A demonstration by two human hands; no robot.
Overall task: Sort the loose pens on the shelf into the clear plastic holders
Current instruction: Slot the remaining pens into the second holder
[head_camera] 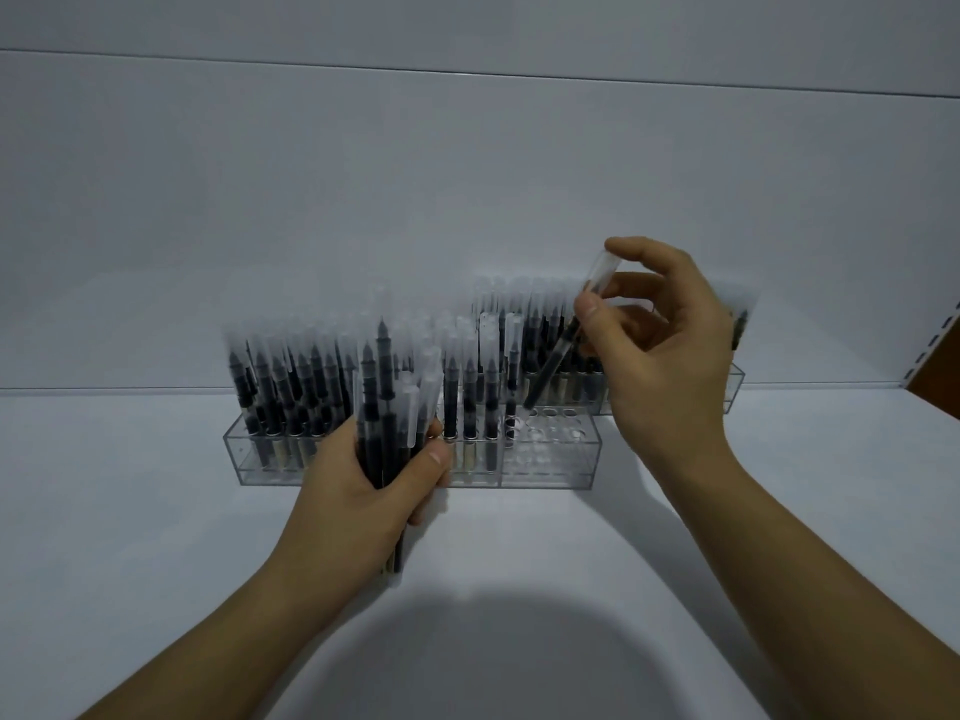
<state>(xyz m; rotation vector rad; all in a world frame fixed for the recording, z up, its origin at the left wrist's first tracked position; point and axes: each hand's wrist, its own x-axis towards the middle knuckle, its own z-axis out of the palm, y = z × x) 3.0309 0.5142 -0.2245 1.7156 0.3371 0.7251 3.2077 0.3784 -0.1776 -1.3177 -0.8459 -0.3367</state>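
Note:
A clear plastic holder (550,472) stands on the white shelf, its left part packed with upright black pens with frosted caps, its right end showing several open holes (553,431). My left hand (374,491) grips a bundle of pens (387,407) upright in front of the holder. My right hand (670,350) pinches a single pen (563,345) near its cap, tilted, with its lower tip just above the open holes. A second clear holder (735,387) full of pens stands behind, partly hidden by my right hand.
The white shelf (156,511) stretches wide to the left and in front. A white back wall (467,200) rises behind the holders. At the far right edge a perforated shelf upright (940,335) and a brown surface show.

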